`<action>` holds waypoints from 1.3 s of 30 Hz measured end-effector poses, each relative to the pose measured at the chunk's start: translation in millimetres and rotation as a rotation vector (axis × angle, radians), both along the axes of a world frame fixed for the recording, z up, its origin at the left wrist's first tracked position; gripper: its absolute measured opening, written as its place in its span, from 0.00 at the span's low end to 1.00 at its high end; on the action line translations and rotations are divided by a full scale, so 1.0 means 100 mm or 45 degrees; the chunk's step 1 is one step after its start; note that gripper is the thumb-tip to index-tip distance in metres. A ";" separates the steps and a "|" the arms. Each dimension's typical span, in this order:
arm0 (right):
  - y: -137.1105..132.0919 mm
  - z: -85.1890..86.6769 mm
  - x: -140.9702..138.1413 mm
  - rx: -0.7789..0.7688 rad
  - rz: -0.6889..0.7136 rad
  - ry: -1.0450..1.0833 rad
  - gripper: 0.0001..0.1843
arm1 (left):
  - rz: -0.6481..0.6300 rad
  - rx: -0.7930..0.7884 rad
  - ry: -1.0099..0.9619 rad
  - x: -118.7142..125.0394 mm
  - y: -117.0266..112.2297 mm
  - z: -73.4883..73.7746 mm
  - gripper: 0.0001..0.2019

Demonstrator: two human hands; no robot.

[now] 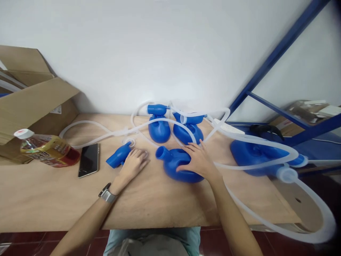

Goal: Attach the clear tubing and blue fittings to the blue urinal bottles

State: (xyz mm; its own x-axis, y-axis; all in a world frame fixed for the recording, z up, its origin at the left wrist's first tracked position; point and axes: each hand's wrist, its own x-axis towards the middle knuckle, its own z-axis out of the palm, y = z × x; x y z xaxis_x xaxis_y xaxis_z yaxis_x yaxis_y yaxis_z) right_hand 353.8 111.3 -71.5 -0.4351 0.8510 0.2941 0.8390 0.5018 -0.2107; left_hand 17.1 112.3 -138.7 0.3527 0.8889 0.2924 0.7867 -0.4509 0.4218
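My right hand (198,160) rests over a blue plastic urinal bottle (174,167), thumb and spread fingers on its top and side. The bottle lies on its side, its open neck pointing up and left. To the left, my left hand (134,161) is on the table with bent fingers, and a pale translucent edge shows at the fingertips; what it is stays unclear. Touching or just beside that hand lies a blue funnel-shaped spout piece (118,155), with a translucent ring cap (129,143) at its narrow end.
Two more blue bottles (159,129) with clear hoses (149,122) stand behind. Another blue bottle (247,156) lies at right, its hose looping past the table edge. At left are a phone (88,160), a tea bottle (50,149) and a cardboard box (61,106). A blue metal frame (279,46) rises at right.
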 end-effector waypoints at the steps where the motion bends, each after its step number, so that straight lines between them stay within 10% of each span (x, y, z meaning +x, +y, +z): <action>1: 0.01 -0.01 0.01 -0.020 -0.002 0.007 0.48 | 0.003 0.062 0.006 -0.04 -0.02 0.03 0.13; 5: 0.08 0.02 0.02 -0.093 0.008 0.075 0.31 | 0.314 0.204 0.089 -0.37 -0.04 0.24 0.18; 10: 0.17 0.15 -0.12 -0.010 -0.010 0.183 0.20 | 0.647 -0.410 0.371 -0.90 -0.10 0.38 0.42; 16: -0.17 0.29 -0.67 0.178 0.388 0.398 0.20 | 0.564 -0.210 -0.222 -1.02 -0.46 0.60 0.34; 22: -0.42 0.19 -1.20 -0.129 0.660 0.616 0.52 | 0.015 -0.286 -0.595 -0.59 -0.71 1.09 0.35; 27: -0.56 -0.08 -1.02 -0.354 0.251 1.083 0.48 | -0.249 -0.509 -0.756 -0.39 -0.16 0.74 0.36; 33: -0.76 -0.29 -0.44 -0.300 -0.044 1.294 0.40 | 0.347 -0.029 0.237 -0.54 0.48 0.14 0.16; 39: -0.78 -0.28 -0.13 -0.309 -0.110 1.289 0.41 | 0.326 0.036 -0.117 -0.47 0.42 0.23 0.14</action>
State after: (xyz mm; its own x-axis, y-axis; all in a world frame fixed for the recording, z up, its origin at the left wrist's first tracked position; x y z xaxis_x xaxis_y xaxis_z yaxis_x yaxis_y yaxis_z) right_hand 341.0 33.2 -99.6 -0.0157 0.9525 0.3043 0.2452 0.2987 -0.9223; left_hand -29.5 154.3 -115.7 0.0882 0.9367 0.3387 0.8354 -0.2548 0.4870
